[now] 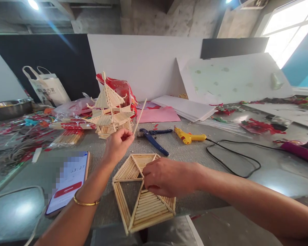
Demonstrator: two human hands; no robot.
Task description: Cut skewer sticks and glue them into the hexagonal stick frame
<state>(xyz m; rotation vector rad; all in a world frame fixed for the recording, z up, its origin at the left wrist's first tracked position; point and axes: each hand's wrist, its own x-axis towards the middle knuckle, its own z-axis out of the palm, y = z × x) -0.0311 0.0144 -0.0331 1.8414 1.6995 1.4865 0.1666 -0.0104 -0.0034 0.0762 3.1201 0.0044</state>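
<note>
Between thumb and fingers, my left hand (120,142) pinches a thin wooden stick (140,114) that points up, tilted to the right. My right hand (166,176) is over the middle of a hexagonal frame of wooden sticks (154,210), its fingers closed and bent downward; whatever is in them is hidden. Sticks laid side by side fill several of the hexagon's triangles, while the left one is only partly filled. Behind my left hand stands a tiered pagoda model (109,116) made of similar sticks.
Dark blue cutting pliers (154,141) and a yellow glue gun (191,136) with a black cord lie beyond the hexagon. A phone (68,184) lies at left. Bundled sticks (69,136), pink paper (159,114) and white boards (184,106) are farther back.
</note>
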